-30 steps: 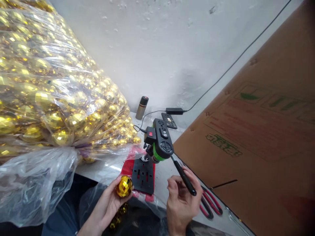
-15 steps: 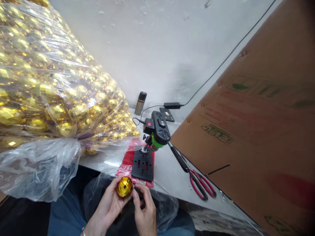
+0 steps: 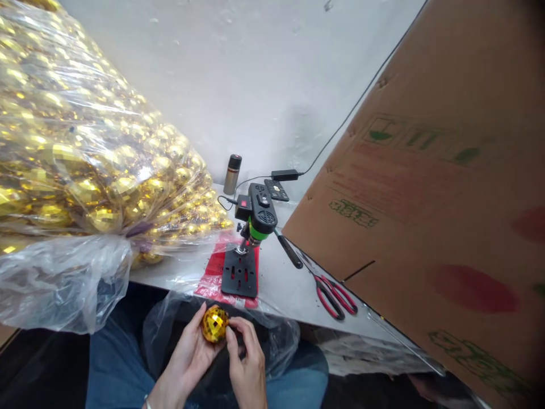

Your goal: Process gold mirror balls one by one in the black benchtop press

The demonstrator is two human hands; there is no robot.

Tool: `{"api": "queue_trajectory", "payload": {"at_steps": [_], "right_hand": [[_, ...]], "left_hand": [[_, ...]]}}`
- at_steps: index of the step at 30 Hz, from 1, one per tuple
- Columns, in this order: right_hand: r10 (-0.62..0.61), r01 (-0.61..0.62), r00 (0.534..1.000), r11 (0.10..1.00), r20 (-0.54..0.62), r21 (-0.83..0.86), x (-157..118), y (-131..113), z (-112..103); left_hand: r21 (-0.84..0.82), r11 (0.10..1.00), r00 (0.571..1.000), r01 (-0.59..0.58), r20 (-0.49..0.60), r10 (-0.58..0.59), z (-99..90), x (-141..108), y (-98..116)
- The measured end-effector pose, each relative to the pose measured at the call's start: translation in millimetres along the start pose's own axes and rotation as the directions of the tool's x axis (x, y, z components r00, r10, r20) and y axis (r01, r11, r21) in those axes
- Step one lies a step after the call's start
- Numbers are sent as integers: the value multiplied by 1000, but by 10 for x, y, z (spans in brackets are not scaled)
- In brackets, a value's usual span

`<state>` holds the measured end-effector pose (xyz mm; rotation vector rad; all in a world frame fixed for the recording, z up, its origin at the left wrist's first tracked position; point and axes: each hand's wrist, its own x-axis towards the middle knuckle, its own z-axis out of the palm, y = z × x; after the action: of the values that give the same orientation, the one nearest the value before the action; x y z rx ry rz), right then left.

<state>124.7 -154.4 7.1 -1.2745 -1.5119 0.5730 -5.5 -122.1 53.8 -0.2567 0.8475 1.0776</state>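
A shiny gold faceted ball [image 3: 214,324] rests in my left hand [image 3: 190,353], whose fingers and palm wrap round its left and lower side. My right hand [image 3: 248,357] is at the ball's right side, with thumb and forefinger pinched together close to its edge. Whatever those fingertips hold is too small to make out. Both hands are above my lap, in front of the table edge. Just beyond them, a black slotted base plate [image 3: 239,274] with a black and green device [image 3: 263,208] stands on a red plastic sheet [image 3: 210,278].
A large clear bag of gold balls [image 3: 106,170] fills the left. Behind the device are a spray can [image 3: 232,174] and a black adapter [image 3: 285,175]. Red-handled scissors [image 3: 336,296] and a black-handled tool [image 3: 289,251] lie right, beside a big cardboard box [image 3: 426,187].
The view has shifted, so the table items appear further left and a little higher. My hands keep hold of the ball in nearly the same pose.
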Motion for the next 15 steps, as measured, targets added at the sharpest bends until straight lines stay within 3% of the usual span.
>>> {"api": "queue_trajectory", "payload": {"at_steps": [4,7,11,15], "right_hand": [[54,-52,993,998,-103,24,-79,89,18],[205,-193,973,975,-108,113,-132,151,30],[447,-419,893,866,-46,273,-183,171,35],[585,-528,811,746,-22,406,-203,122,66]], "left_hand": [[-12,999,994,41,101,-40,-107,64,-48],[-12,998,988,58,147,-56,-138,66,-71],[-10,998,983,64,174,-61,-155,49,-87],[-19,996,978,84,193,-78,-187,47,-99]]}}
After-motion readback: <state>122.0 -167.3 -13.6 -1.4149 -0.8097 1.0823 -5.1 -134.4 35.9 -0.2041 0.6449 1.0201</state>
